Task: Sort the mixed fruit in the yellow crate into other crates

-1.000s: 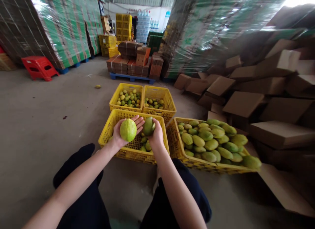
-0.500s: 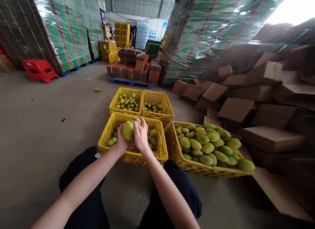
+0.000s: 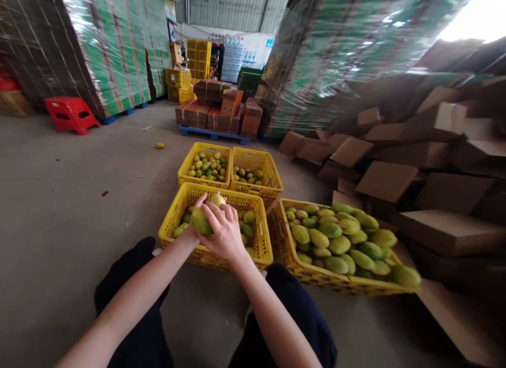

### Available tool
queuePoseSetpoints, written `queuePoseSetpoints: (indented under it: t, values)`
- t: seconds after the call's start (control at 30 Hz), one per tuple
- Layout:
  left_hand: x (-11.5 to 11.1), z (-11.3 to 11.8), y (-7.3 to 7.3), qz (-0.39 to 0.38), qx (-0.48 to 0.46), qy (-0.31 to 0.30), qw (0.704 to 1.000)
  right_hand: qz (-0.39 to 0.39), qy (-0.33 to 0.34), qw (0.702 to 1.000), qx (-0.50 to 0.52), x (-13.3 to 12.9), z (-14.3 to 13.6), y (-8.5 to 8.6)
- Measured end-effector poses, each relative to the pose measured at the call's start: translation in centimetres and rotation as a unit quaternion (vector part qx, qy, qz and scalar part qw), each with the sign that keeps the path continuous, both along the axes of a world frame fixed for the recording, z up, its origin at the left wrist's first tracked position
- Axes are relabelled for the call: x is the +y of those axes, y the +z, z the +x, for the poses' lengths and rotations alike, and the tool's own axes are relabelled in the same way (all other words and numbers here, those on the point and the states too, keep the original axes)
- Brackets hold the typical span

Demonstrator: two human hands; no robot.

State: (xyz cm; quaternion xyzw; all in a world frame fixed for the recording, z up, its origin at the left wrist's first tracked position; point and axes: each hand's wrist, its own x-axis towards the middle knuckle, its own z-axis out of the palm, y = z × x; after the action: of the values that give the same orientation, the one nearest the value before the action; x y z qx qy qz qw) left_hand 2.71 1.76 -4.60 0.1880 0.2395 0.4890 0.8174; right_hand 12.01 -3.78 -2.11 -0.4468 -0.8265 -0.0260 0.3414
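Both my hands are over the near yellow crate [image 3: 215, 260]. My left hand [image 3: 193, 237] is wrapped round a green-yellow papaya [image 3: 200, 222] from the left and below. My right hand [image 3: 224, 232] lies across the top, its fingers curled over that papaya and against a second, paler papaya [image 3: 216, 200] just beyond it. The fingers hide much of both fruits. Below, more papayas [image 3: 248, 224] lie in the crate, partly covered by my hands and forearms.
A crate heaped with papayas [image 3: 340, 245] stands at the right. Two part-filled crates [image 3: 204, 145] [image 3: 256, 153] sit behind the near one. Cartons [image 3: 387, 183] are piled at far right. A red stool [image 3: 73, 115] and a loose fruit [image 3: 159, 145] are on the floor at left.
My right hand has turned and come left over the papayas, its fingers now lying across the nearer one. The nearer papaya has tilted and sits slightly lower. The view has shifted a little.
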Motion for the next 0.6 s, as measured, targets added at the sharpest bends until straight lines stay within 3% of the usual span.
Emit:
queuePoseSetpoints:
  t: [0.13, 0.2, 0.37, 0.47, 0.6]
  values:
    - [1.1, -1.4, 2.3, -0.038, 0.016, 0.059, 0.997, 0.083, 0.059, 0.993, 0.063, 0.4, 2.4, 0.8]
    - [1.3, -2.1, 3.2, -0.019, 0.026, 0.084, 0.996, 0.105, 0.049, 0.986, 0.122, 0.6, 3.6, 1.1]
    - [0.5, -2.8, 3.4, 0.117, 0.091, 0.172, 0.974, 0.072, -0.005, 0.974, 0.214, 1.2, 4.3, 0.8]
    - [-0.2, -3.0, 3.0, 0.230, 0.149, 0.226, 0.935, 0.069, 0.026, 0.979, 0.188, 1.3, 3.5, 0.1]
    - [-0.6, -3.5, 2.8, 0.338, 0.222, 0.243, 0.882, 0.092, 0.046, 0.985, 0.136, 1.1, 2.9, -0.3]
